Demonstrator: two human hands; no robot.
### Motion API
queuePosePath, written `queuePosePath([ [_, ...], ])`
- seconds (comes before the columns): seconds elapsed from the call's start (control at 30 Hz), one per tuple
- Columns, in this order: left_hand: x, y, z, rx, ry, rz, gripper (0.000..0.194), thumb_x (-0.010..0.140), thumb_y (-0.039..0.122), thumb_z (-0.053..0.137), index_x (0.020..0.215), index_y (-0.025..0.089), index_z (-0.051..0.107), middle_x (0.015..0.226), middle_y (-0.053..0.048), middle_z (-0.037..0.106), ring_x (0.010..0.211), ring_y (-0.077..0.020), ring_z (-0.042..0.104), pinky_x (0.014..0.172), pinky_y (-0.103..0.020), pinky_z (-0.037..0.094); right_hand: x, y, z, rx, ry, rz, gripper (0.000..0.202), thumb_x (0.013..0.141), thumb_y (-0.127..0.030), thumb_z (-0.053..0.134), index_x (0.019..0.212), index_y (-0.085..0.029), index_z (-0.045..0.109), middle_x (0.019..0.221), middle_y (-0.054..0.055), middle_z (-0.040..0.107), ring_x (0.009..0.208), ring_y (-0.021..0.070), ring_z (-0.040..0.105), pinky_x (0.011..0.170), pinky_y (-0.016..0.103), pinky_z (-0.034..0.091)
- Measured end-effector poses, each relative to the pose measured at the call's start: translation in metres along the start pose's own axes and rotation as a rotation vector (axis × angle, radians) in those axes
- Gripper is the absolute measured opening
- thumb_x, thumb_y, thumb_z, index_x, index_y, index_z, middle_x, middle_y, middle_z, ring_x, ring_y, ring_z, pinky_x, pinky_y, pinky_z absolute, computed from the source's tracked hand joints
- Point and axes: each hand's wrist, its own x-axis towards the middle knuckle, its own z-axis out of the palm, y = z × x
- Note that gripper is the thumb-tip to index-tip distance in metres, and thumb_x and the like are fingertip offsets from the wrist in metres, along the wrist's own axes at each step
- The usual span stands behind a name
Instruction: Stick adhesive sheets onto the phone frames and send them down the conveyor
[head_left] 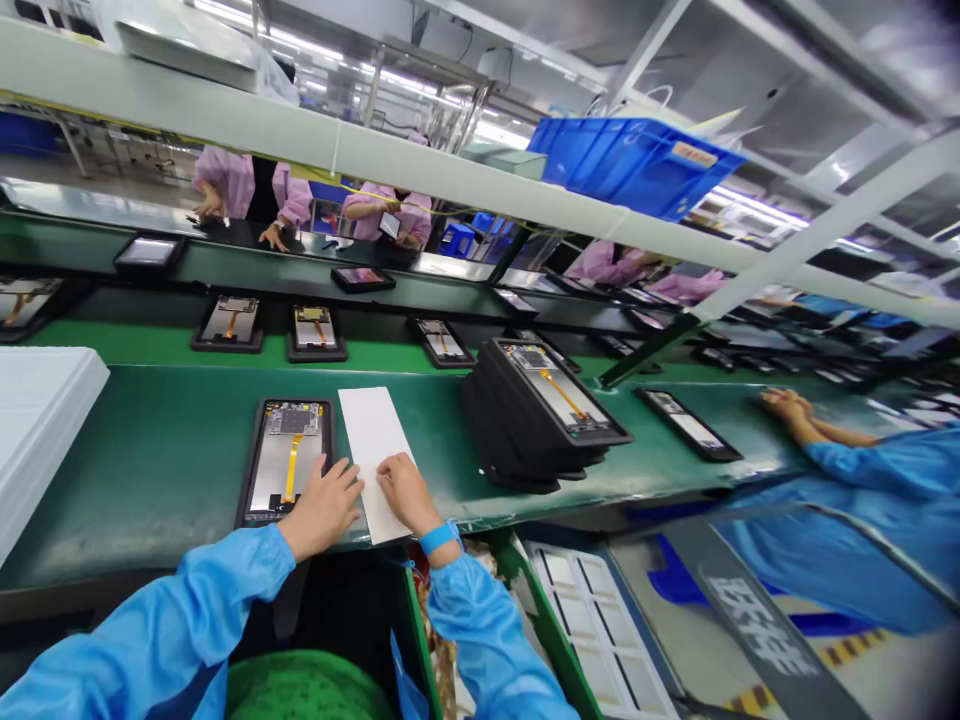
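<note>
An opened tablet (pixel 289 455), with its circuit board and orange ribbon cable showing, lies in a black tray on the green bench. My left hand (pixel 324 505) rests over its lower right edge, fingers stretched out and reaching toward a white sheet (pixel 379 430). That sheet lies flat just right of the tablet. Over its right edge, my right hand (pixel 409 495) has thumb and fingertips pinched together; what they hold, if anything, is too small to make out. A blue band (pixel 439 538) circles my right wrist.
Stacked black trays (pixel 547 410) stand to the right, an opened tablet on top. Behind the bench runs a green conveyor (pixel 375 345) carrying several trays. A white foam box (pixel 45 420) is at left. A co-worker's hands (pixel 787 405) rest at right. Below sits a green bin (pixel 555 630).
</note>
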Motion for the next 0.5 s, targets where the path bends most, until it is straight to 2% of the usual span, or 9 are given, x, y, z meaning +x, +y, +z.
queuePosePath([
  [0.1, 0.000, -0.002, 0.006, 0.026, -0.003, -0.008, 0.033, 0.093, 0.030, 0.056, 0.124, 0.022, 0.061, 0.134, -0.012, 0.060, 0.132, -0.0317, 0.046, 0.113, -0.061, 0.023, -0.002, 0.002, 0.002, 0.006, 0.006, 0.002, 0.019, 0.083, -0.008, 0.059, 0.097, -0.019, 0.065, 0.098, 0.006, 0.061, 0.086, 0.0181, 0.062, 0.082, 0.031, 0.051],
  [0.17, -0.002, -0.003, 0.005, 0.032, 0.006, -0.015, 0.032, 0.094, 0.030, 0.054, 0.124, 0.022, 0.061, 0.134, -0.012, 0.060, 0.132, -0.0314, 0.046, 0.113, -0.061, 0.023, -0.003, 0.003, 0.003, 0.012, 0.015, 0.007, 0.022, 0.083, -0.007, 0.059, 0.101, -0.018, 0.064, 0.101, 0.007, 0.060, 0.087, 0.0181, 0.062, 0.083, 0.032, 0.051],
  [0.3, -0.003, -0.002, 0.003, 0.019, 0.002, -0.025, 0.033, 0.094, 0.028, 0.052, 0.125, 0.020, 0.060, 0.135, -0.013, 0.059, 0.132, -0.0316, 0.046, 0.114, -0.061, 0.022, -0.004, 0.002, 0.005, 0.022, 0.020, 0.012, 0.021, 0.081, -0.005, 0.056, 0.095, -0.018, 0.065, 0.097, 0.005, 0.060, 0.089, 0.0187, 0.061, 0.086, 0.034, 0.051],
  [0.37, -0.002, -0.001, 0.002, 0.009, -0.002, -0.030, 0.032, 0.094, 0.028, 0.053, 0.124, 0.020, 0.061, 0.135, -0.013, 0.060, 0.132, -0.0317, 0.046, 0.113, -0.062, 0.022, -0.007, 0.001, 0.006, 0.032, 0.030, 0.009, 0.026, 0.081, -0.005, 0.053, 0.101, -0.017, 0.065, 0.099, 0.006, 0.059, 0.090, 0.0189, 0.061, 0.088, 0.035, 0.051],
  [0.5, -0.002, 0.000, 0.001, 0.005, 0.004, -0.033, 0.032, 0.094, 0.028, 0.053, 0.124, 0.022, 0.061, 0.135, -0.012, 0.059, 0.132, -0.0306, 0.047, 0.114, -0.061, 0.022, -0.018, -0.003, 0.007, 0.081, 0.092, -0.066, 0.030, 0.086, -0.007, 0.048, 0.108, -0.019, 0.064, 0.107, 0.008, 0.059, 0.098, 0.0209, 0.060, 0.092, 0.037, 0.050],
])
